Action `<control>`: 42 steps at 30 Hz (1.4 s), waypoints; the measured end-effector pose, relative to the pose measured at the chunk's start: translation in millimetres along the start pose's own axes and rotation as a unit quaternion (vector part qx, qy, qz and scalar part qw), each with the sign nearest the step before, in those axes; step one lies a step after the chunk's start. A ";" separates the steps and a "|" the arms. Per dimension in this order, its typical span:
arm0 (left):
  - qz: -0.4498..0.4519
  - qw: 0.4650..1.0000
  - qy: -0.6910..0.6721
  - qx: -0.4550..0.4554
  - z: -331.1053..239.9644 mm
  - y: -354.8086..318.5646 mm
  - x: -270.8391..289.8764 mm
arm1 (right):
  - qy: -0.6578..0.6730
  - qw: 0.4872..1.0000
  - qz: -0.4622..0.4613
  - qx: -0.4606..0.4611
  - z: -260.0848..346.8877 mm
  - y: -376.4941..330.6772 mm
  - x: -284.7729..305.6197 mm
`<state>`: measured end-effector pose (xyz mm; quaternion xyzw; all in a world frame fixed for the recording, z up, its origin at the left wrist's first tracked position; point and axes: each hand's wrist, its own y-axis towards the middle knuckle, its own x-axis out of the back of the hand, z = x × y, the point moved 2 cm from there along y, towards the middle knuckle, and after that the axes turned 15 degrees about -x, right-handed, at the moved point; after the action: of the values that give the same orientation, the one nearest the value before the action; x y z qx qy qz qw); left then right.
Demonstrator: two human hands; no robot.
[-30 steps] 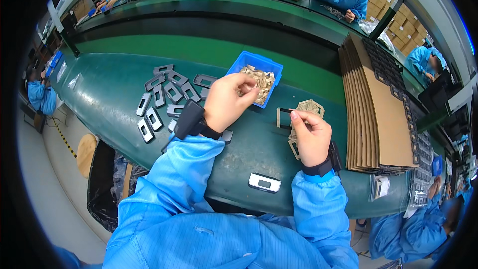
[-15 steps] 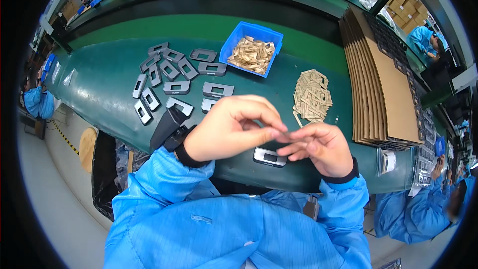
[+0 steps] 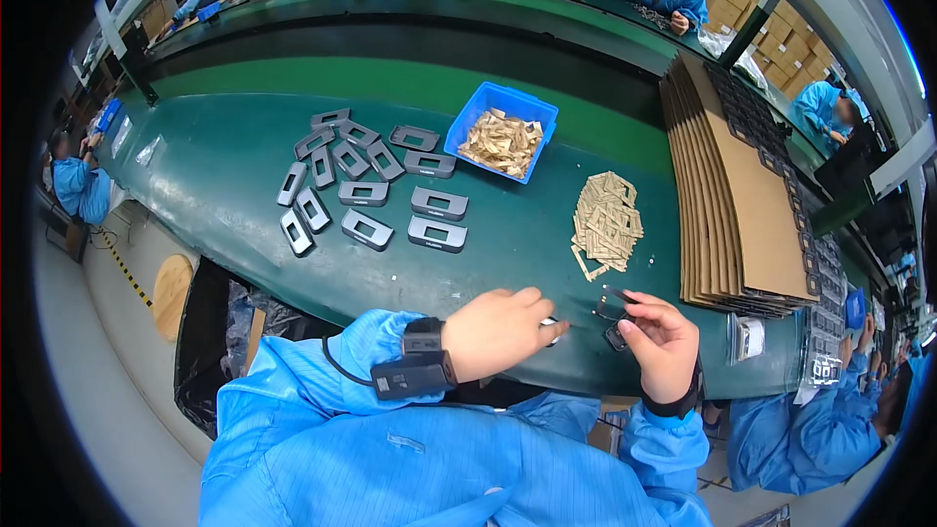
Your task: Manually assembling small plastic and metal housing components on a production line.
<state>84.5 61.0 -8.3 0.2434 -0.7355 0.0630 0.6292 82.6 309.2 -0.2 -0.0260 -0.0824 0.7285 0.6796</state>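
My left hand (image 3: 500, 334) is low over the front of the green table, fingers curled down around a grey plastic housing. Only a pale end of this housing (image 3: 553, 332) shows past the fingers; the rest is hidden under the hand. To its right, my right hand (image 3: 666, 349) pinches a thin dark frame-like piece (image 3: 613, 304) between thumb and fingers, just above the table. A smaller black part (image 3: 616, 336) shows under that piece by the thumb; whether it is joined to it I cannot tell.
Several grey housings with rectangular windows (image 3: 437, 233) lie at left. A blue bin (image 3: 549, 127) of tan strips stands at the back, beside a loose pile of tan frames (image 3: 607, 220). Cardboard sheets (image 3: 752, 195) and black frames stack at right. Co-workers sit around.
My hands have parted. The left has come down onto the housing near the front edge; the right has moved slightly right and down with the dark piece. The whole view has shifted a little.
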 end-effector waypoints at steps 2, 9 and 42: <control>0.048 0.998 0.030 -0.017 -9.6 1.3 8.0 | -0.017 1.000 -0.010 0.015 -2.5 -5.0 -1.2; -0.027 0.999 0.019 -0.022 -4.4 -19.1 28.7 | -0.037 0.998 -0.044 0.035 -12.5 -9.2 -6.1; -0.168 0.977 -0.073 0.112 20.9 -81.8 -0.7 | -0.333 0.917 0.126 0.181 -11.1 28.8 -100.5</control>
<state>101.7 -18.7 -30.5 0.4359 -0.7165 0.0202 0.5442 63.5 208.3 -23.0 0.3312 -0.1665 0.7770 0.5089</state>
